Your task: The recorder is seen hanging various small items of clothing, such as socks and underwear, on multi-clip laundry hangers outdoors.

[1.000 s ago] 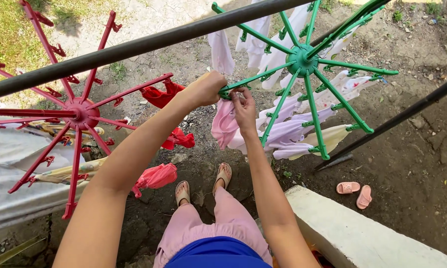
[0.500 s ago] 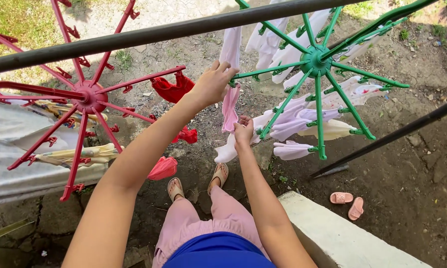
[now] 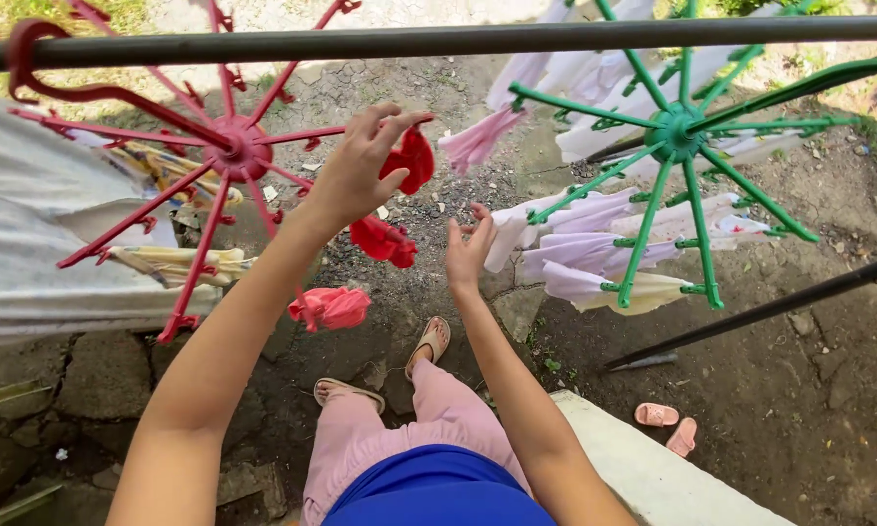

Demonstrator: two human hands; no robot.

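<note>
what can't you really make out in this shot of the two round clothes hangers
Head view only:
- Red hanger: whether the left hand touches the red cloth at its arm tip; the fingers overlap it.
- Green hanger: its upper arms and the white clothes there are cut by the top edge and crossed by the dark pole.
- Right hand: open, but contact with the pale cloth is unclear.
</note>
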